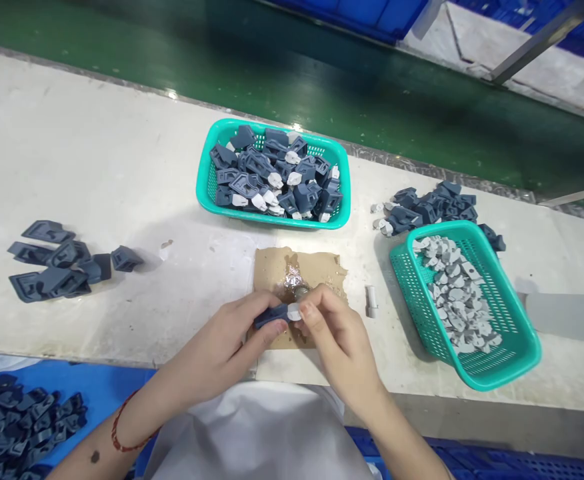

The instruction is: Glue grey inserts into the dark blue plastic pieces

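Close up front, left hand [222,347] and right hand [335,333] both pinched shut on one small dark blue plastic clip with a white tip [278,313]. Held between the fingertips of both, likely to keep it steady, just above a brown cardboard scrap [272,263] on the white tabletop [97,153]. Behind, a teal basket of blue clips [207,180]; at right, a teal basket of grey bits [512,313].
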Demonstrator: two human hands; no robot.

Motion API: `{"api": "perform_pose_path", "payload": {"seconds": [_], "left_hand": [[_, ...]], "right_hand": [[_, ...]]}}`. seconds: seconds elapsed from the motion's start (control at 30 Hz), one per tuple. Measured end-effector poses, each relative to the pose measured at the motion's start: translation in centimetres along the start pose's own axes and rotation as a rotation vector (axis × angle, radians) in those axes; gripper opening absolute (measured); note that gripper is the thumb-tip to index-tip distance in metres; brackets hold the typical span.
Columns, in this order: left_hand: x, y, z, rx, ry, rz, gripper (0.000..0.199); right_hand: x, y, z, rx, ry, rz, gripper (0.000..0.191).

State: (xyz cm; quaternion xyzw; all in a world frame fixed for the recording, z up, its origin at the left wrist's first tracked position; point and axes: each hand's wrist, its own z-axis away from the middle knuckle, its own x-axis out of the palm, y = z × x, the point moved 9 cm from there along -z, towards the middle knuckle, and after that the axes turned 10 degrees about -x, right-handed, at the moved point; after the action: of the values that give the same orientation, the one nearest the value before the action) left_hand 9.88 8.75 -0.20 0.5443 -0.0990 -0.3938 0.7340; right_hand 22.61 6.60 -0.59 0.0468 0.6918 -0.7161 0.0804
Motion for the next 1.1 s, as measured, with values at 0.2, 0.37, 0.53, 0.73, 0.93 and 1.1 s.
{"api": "perform_pose_path", "payload": {"seconds": [0.2, 0.37, 0.53, 0.73, 0.93, 1.1], "left_hand": [[0.8, 1.6, 0.0, 0.082, -0.041, 0.025, 0.02], [1.3, 2.5, -0.2, 0.153, -0.028, -0.012, 0.019], [1.9, 2.7, -0.3, 0.182, -0.035, -0.036, 0.019], [2.4, 1.9, -0.6, 0.107, -0.066, -0.076, 0.023], [-0.6, 4.5, -1.0, 0.228, 0.006, -0.212, 0.016], [-8.4, 9.3, -3.5, 0.389, 0.548, -0.592, 0.022]], "right_hand": [[0.0, -3.5, 0.1, -0.327, -0.311, 0.523, 0.033], [-0.2, -3.8, 0.8, -0.365, -0.233, 0.583, 0.031], [-0.5, -3.3, 1.1, -0.281, -0.248, 0.559, 0.032], [-0.8, -2.9, 0.8, -0.272, -0.238, 0.53, 0.035], [-2.6, -3.1, 0.6, -0.277, -0.19, 0.324, 0.035], [-12.1, -3.3, 1.4, -0.246, 0.21, 0.644, 0.026]]}}
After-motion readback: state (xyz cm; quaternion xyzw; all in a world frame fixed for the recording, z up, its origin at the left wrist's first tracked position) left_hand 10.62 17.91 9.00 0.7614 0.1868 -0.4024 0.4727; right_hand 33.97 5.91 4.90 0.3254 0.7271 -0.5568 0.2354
